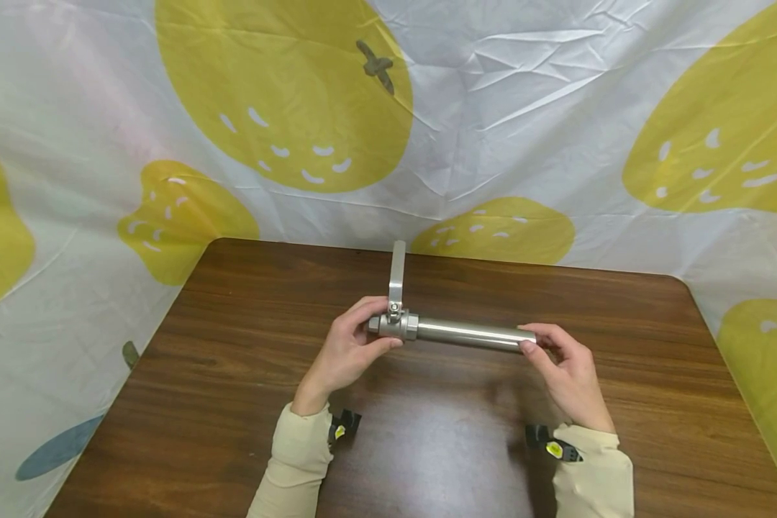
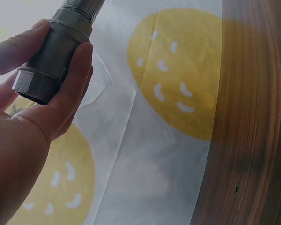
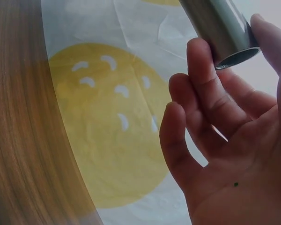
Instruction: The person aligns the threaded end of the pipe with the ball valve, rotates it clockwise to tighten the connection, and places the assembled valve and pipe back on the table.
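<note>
A steel ball valve (image 1: pixel 395 329) with a flat lever handle (image 1: pixel 397 277) is joined to a straight, smooth metal pipe (image 1: pixel 469 334). My left hand (image 1: pixel 344 356) grips the valve body, thumb on the near side and fingers behind it. The lever points away from me toward the back of the table. In the left wrist view, the valve's hex end (image 2: pixel 33 85) faces the palm, and threads (image 2: pixel 86 8) show beyond the far hex. My right hand (image 1: pixel 568 370) pinches the free end of the pipe, whose round opening shows in the right wrist view.
Under the hands is a dark brown wooden table (image 1: pixel 233 360) with rounded back corners. A white cloth (image 1: pixel 453 129) printed with yellow fruit hangs behind it and along both sides. Black wrist devices (image 1: pixel 343 428) sit at both beige sleeves (image 1: pixel 589 471).
</note>
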`<control>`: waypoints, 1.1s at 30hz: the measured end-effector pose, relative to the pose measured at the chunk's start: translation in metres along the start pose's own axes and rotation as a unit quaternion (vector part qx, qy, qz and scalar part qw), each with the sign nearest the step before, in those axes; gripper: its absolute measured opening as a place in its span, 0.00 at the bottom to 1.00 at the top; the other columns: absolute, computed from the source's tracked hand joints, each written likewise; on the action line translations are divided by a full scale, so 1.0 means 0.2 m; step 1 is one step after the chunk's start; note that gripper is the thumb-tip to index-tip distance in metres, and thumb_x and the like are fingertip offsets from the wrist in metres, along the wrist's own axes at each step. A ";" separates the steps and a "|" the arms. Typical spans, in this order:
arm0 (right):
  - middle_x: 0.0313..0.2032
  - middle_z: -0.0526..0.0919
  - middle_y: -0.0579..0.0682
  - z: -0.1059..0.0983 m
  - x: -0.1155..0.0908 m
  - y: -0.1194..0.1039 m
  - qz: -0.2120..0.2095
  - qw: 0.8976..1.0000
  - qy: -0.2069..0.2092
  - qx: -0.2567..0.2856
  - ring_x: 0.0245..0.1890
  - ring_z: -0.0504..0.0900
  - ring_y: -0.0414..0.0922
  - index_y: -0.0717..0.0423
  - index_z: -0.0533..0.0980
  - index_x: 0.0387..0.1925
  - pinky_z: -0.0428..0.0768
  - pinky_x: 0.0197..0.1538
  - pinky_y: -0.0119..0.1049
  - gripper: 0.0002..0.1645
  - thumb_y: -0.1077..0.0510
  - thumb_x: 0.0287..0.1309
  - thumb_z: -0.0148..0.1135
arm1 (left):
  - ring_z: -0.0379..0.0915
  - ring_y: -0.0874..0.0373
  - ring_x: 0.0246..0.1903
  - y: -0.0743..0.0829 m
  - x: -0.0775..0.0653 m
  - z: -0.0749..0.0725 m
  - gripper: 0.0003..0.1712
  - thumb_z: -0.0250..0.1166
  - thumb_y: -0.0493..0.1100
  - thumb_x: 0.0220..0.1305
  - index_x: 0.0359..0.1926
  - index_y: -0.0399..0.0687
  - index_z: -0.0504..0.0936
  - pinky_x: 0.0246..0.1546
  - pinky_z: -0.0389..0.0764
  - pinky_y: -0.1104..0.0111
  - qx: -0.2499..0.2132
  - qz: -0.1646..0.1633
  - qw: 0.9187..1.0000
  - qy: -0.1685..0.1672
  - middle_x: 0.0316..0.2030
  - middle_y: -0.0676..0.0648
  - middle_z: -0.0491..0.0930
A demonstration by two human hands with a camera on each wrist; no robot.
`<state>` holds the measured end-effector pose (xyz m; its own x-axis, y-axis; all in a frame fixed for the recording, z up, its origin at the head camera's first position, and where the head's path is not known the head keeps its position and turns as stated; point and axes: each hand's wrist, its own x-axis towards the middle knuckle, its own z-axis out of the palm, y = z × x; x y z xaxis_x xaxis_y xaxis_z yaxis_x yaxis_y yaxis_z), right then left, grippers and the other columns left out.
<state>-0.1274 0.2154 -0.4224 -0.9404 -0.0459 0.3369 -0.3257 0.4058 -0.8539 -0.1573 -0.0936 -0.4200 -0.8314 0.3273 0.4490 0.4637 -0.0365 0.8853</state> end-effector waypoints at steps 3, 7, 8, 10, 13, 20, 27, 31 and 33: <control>0.31 0.78 0.37 0.00 0.00 -0.05 -0.012 1.000 -0.002 0.013 0.32 0.74 0.34 0.62 0.72 0.48 0.74 0.33 0.22 0.19 0.68 0.51 0.60 | 0.69 0.58 0.43 0.00 0.00 0.00 0.27 0.67 0.28 0.46 0.51 0.34 0.72 0.42 0.76 0.74 -0.002 -0.001 1.000 0.002 0.48 0.40 0.70; 0.35 0.77 0.36 0.00 0.00 -0.09 -0.015 1.000 -0.009 0.017 0.34 0.73 0.35 0.63 0.71 0.49 0.73 0.41 0.23 0.27 0.71 0.44 0.65 | 0.69 0.57 0.44 0.00 0.00 -0.01 0.27 0.67 0.28 0.45 0.51 0.35 0.72 0.44 0.76 0.74 -0.005 -0.006 1.000 0.008 0.48 0.41 0.70; 0.36 0.76 0.36 0.00 0.00 -0.09 -0.015 1.000 -0.010 0.019 0.35 0.72 0.36 0.63 0.71 0.49 0.73 0.42 0.24 0.28 0.71 0.42 0.66 | 0.69 0.57 0.44 0.00 0.00 -0.01 0.28 0.67 0.28 0.45 0.51 0.35 0.72 0.44 0.76 0.74 -0.007 -0.007 1.000 0.009 0.48 0.41 0.70; 0.37 0.76 0.37 0.00 0.00 -0.09 -0.016 0.999 -0.012 0.028 0.36 0.72 0.36 0.63 0.70 0.49 0.73 0.44 0.25 0.30 0.72 0.40 0.67 | 0.69 0.57 0.45 0.01 0.00 -0.01 0.28 0.67 0.27 0.45 0.50 0.35 0.72 0.45 0.76 0.73 -0.010 -0.008 1.000 0.011 0.48 0.41 0.71; 0.36 0.77 0.38 0.00 0.00 -0.08 -0.028 0.999 -0.010 0.041 0.36 0.73 0.37 0.63 0.70 0.49 0.73 0.44 0.24 0.30 0.75 0.39 0.66 | 0.69 0.56 0.45 0.02 0.01 -0.01 0.28 0.67 0.27 0.45 0.50 0.35 0.72 0.45 0.76 0.73 -0.013 -0.008 1.000 0.012 0.48 0.41 0.71; 0.35 0.78 0.43 0.00 -0.01 -0.06 -0.076 0.996 -0.004 0.056 0.34 0.75 0.37 0.70 0.71 0.46 0.74 0.40 0.22 0.28 0.80 0.36 0.64 | 0.69 0.57 0.45 0.01 0.01 -0.01 0.27 0.67 0.28 0.45 0.50 0.36 0.72 0.45 0.76 0.73 -0.013 -0.011 1.000 0.010 0.49 0.42 0.71; 0.38 0.77 0.47 0.00 0.00 -0.06 -0.079 0.996 -0.008 0.051 0.36 0.73 0.37 0.68 0.72 0.45 0.73 0.41 0.23 0.27 0.79 0.37 0.65 | 0.69 0.57 0.45 0.02 0.00 -0.01 0.28 0.66 0.26 0.45 0.51 0.34 0.71 0.45 0.76 0.74 -0.009 -0.016 1.000 0.006 0.49 0.40 0.70; 0.41 0.75 0.62 0.00 0.01 -0.06 -0.127 0.989 -0.010 0.078 0.38 0.73 0.39 0.71 0.72 0.43 0.73 0.42 0.24 0.28 0.82 0.33 0.63 | 0.69 0.57 0.45 0.02 0.00 -0.01 0.29 0.66 0.25 0.45 0.51 0.34 0.71 0.45 0.76 0.74 -0.008 -0.016 1.000 0.006 0.50 0.40 0.70; 0.42 0.75 0.65 0.01 0.01 -0.06 -0.140 0.986 -0.007 0.093 0.38 0.73 0.40 0.72 0.72 0.43 0.73 0.42 0.24 0.28 0.83 0.32 0.63 | 0.69 0.57 0.46 0.02 0.00 -0.01 0.28 0.67 0.26 0.45 0.51 0.34 0.71 0.46 0.75 0.74 -0.012 -0.018 1.000 0.007 0.49 0.40 0.70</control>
<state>-0.1265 0.2096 -0.4120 -0.8120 -0.1446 0.5655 -0.5837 0.2013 -0.7866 -0.1564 -0.0963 -0.4167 -0.8519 0.3155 0.4180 0.4258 -0.0476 0.9036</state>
